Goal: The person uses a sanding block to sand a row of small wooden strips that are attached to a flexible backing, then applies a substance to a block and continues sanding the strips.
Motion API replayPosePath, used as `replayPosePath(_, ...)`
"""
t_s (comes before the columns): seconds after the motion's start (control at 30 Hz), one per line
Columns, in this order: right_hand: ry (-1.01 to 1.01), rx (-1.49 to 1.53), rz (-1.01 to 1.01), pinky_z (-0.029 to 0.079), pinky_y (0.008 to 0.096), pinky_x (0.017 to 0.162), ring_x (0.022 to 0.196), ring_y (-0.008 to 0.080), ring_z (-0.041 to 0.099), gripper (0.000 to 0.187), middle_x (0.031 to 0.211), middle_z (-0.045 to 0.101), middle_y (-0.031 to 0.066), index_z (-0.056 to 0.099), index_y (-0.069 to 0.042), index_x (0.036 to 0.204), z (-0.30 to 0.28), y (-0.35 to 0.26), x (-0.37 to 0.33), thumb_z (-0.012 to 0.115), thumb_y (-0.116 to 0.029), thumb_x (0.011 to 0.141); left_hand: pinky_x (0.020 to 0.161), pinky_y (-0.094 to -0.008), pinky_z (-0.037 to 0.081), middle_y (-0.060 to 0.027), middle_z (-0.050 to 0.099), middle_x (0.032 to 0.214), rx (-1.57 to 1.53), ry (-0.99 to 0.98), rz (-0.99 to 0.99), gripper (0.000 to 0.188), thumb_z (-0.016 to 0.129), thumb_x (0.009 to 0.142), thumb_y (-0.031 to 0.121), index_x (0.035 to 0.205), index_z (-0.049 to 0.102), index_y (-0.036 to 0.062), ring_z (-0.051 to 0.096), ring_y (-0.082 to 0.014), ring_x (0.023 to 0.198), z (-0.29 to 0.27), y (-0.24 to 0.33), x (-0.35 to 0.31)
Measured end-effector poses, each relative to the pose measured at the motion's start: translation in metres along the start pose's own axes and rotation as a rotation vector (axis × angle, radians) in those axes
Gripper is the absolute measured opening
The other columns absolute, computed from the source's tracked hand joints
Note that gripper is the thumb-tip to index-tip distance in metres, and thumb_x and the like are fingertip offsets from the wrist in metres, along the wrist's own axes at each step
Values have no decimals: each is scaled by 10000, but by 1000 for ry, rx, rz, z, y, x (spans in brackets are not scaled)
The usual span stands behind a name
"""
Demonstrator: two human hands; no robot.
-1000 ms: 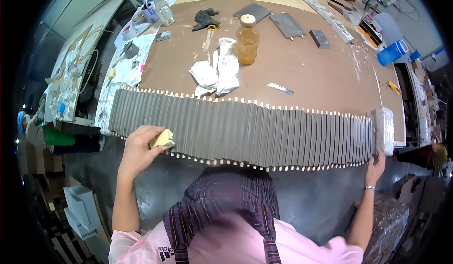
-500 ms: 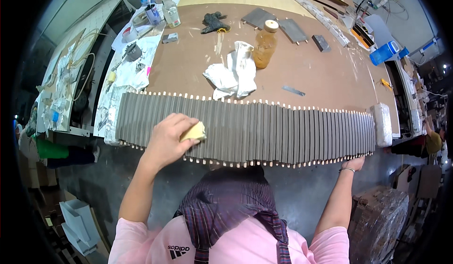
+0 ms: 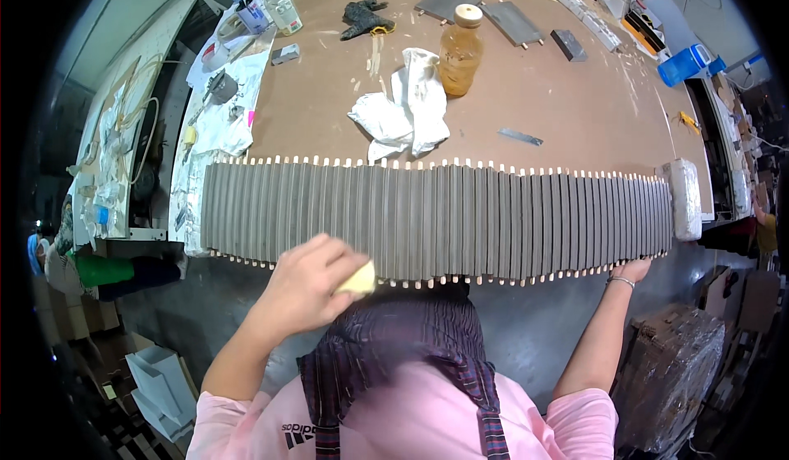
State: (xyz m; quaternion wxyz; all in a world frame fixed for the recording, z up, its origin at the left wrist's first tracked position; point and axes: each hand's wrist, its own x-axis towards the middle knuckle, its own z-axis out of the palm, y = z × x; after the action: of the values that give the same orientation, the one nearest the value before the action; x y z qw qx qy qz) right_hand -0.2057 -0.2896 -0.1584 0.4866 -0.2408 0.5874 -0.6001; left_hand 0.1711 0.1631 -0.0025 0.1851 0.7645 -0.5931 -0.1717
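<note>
Facing the table (image 3: 567, 98), we have slats (image 3: 436, 221) along its near edge. Our right hand (image 3: 634, 270) is partly hidden near their right end, so we cannot tell its grip; our left hand (image 3: 308, 286), by their front edge, pinches the sponge (image 3: 362, 279).

1. The pink shirt (image 3: 386, 429) has one short word on its chest, in dark letters.
2. Close by the word is a dark mark (image 3: 297, 439) made of slanted stripes.
3. The clear bottle (image 3: 285, 14) at the top left has a pale label (image 3: 288, 23). Its print is too small to read.
4. The can (image 3: 253, 16) next to that bottle is white with dark blue patches. I cannot tell if those patches are words or just paint.
</note>
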Motion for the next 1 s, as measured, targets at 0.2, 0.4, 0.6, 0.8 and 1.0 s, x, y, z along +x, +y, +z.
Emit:
replayPosePath(0.2,80,-36,24,569,457,1021,1196,359,648,611,1382,614,191,535,102,1386,19,-1,-17,339,-332,1004,783,-402,547,-88,653,1011,60,183,24,455,805,703,142,1131,685,43,638,-286,919,22,1,21)
replayPosePath(0.4,135,-28,38,563,449,1005,1184,352,656,616,1369,617,193,500,126,1389,3,-2,-10,403,-356,1017,760,-391,542,-78,661,966,43,131,-14,432,812,666,148,1077,712,60,642,-273,893,9,7,-7)
replayPosePath(0.6,193,-71,52,568,450,993,1152,340,671,601,1337,638,179,526,120,1362,12,1,-15,459,-362,1009,751,-389,535,-78,653,988,89,150,93,420,816,710,166,1102,705,59,633,-269,891,26,13,16)
replayPosePath(0.8,188,-73,-14,591,470,953,1109,359,678,540,1314,633,214,550,147,1304,8,1,-11,402,-264,986,758,-388,544,-77,669,994,42,161,51,456,814,651,117,1092,718,49,646,-272,888,10,12,1)
replayPosePath(1.0,175,-82,13,591,461,953,1105,349,680,525,1297,645,203,557,138,1297,10,3,-10,408,-264,993,728,-384,542,-80,661,985,62,24,108,427,818,675,139,1081,710,60,641,-269,878,19,16,-7)
